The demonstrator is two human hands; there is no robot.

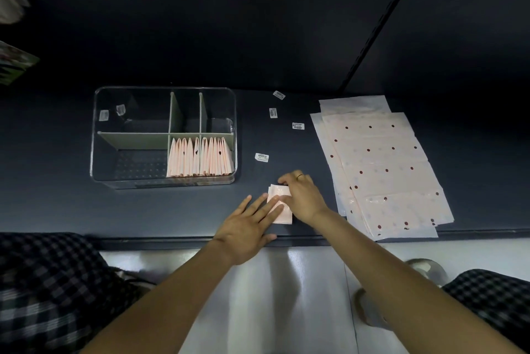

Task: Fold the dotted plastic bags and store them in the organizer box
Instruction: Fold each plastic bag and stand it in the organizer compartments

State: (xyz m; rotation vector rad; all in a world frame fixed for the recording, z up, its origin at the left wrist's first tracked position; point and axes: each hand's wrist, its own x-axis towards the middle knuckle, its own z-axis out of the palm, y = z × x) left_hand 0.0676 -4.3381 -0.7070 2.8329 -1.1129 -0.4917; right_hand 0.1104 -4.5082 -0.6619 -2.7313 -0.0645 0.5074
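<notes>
Head view: hands (275,204) on folded bag (279,192)

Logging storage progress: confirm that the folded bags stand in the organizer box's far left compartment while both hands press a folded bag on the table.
Not quite. The head view shows the folded bags in the organizer box's near right compartments. The rest holds: the left hand and right hand press a folded bag on the table.

Both hands on a small folded bag (282,210) on the dark counter (172,210), left hand (246,227) pressing flat, right hand (301,196) pinching its far edge, clear organizer box (97,153) holding upright folded bags (199,157), flat dotted bags (381,164) stacked right.
</notes>
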